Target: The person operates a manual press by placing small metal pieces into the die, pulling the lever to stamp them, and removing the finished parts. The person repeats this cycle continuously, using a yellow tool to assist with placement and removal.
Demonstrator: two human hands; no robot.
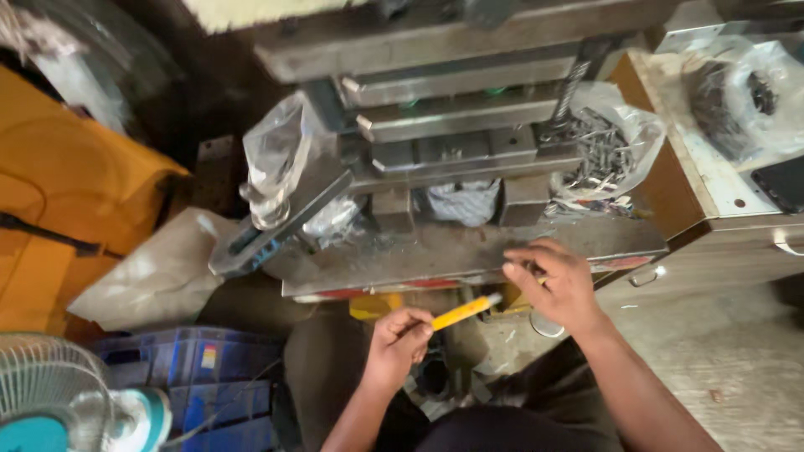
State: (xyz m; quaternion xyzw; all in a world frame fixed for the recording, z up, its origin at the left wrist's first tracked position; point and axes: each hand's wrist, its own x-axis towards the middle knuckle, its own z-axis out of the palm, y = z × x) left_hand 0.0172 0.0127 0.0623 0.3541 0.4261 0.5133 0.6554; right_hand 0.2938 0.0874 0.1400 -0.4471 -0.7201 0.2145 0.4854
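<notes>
The press [452, 125] is dull grey metal with a worn, scuffed bed [435, 251], the bags [611, 142] beside it thin glossy clear plastic over bright metal bits, the yellow tool [462, 312] looks like smooth plastic, and the crate [197, 377] matt blue plastic.

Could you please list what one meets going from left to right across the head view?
Fan → blue crate → left hand holding a yellow tool → right hand → bag of metal pieces → wooden cabinet.
</notes>
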